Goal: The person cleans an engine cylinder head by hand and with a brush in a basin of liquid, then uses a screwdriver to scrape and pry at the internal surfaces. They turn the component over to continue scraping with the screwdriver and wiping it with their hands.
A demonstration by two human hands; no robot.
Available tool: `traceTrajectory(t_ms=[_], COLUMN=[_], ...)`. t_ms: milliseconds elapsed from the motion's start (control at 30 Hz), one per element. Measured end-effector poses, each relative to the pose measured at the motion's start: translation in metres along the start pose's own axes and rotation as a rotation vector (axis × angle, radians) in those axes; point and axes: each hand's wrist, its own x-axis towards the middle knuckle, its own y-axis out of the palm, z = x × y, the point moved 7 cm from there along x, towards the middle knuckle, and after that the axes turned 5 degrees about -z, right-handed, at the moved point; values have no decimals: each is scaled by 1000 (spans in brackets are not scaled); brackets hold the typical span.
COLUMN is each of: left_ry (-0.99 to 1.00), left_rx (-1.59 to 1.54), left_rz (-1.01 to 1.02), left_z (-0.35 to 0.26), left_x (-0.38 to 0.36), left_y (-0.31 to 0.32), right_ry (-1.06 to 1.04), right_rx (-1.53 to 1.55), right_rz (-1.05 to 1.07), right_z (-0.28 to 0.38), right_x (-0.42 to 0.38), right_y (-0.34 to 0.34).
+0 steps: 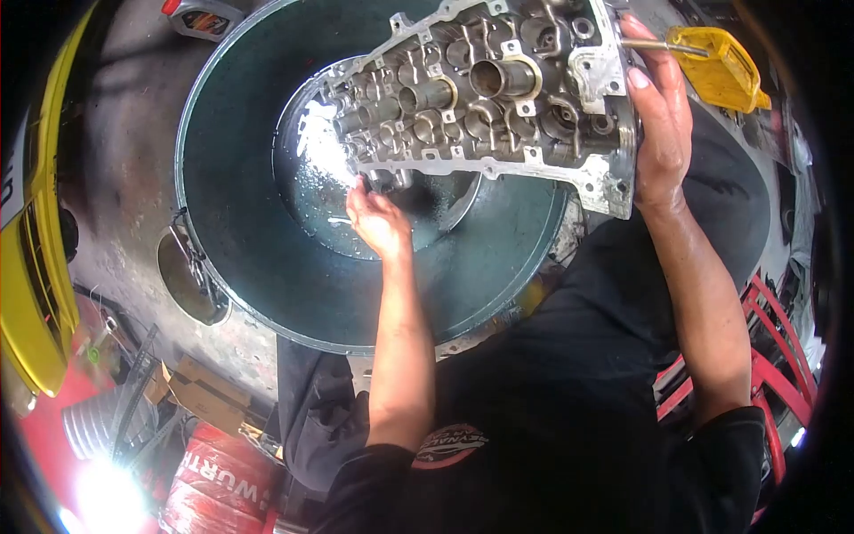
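Observation:
A bare-metal engine cylinder head [485, 98] is tilted over a large dark green drum [240, 258], its cavities and tube-like bores facing me. My right hand [663, 129] grips the broad near end at the right, thumb and fingers spread along its edge. Under the narrow far end, my left hand [380, 218] is turned palm up, its curled fingertips right at the lower edge. A thin metal rod with a yellow plastic piece [721, 69] crosses by my right fingers. Bright glare hides part of the wet drum bottom near the head's far end.
A grey bottle with a red cap [203, 20] stands beyond the drum. Left of it are a yellow vehicle panel [40, 258] and a small round container [189, 285]. Cardboard [209, 392] and a red Würth drum [222, 481] lie lower left; red metal frames [778, 383] stand at right.

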Motion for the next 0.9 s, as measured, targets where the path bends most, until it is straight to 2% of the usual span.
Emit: traceTrajectory(t_ms=[67,200,233,333,367,500,667,767,900], left_ry=[78,428,191,261,164,326,174,391,48], left_rx=[48,270,38,243,221,263,176,337,267], left_rz=[17,-26,-31,-9,4,-47,-13,-78,-34], left_z=[3,-36,-37,-26,-11,-43,-39,-39,29], left_x=[7,6,-5,3,14,-2,11,-8,27], left_y=[-6,-3,-3,-4,0,-5,-7,-9,4], right_ry=[-14,-26,1,-3,-8,1,92,174,43], right_rx=[-4,-49,-35,-35,-48,-41,78,155,-27], right_rz=[12,38,19,-19,-14,5,7,7,9], right_z=[1,3,2,6,6,3,3,-3,2], right_x=[-3,0,-2,-1,1,0,-1,-4,-2], right_y=[0,-1,-1,0,0,-2,4,5,0])
